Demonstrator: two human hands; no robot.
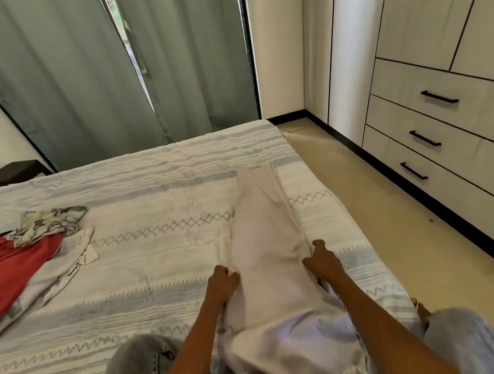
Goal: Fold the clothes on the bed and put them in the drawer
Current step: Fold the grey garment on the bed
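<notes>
A pale beige pair of trousers (265, 239) lies lengthwise on the striped bed (143, 258), legs together and pointing away from me. My left hand (223, 282) pinches the trousers' left edge with curled fingers. My right hand (322, 259) grips the right edge, its thumb raised. A pile of other clothes lies at the left: a red garment (8, 273), a grey patterned one (48, 223) and a light grey one (64, 260). The wardrobe's three drawers (444, 135) at the right are closed.
Beige floor (372, 204) runs between the bed and the wardrobe. Green curtains (105, 64) hang behind the bed. A dark bedside table (12, 173) stands at the far left. My knees in grey jeans (137, 369) are on the bed's near edge.
</notes>
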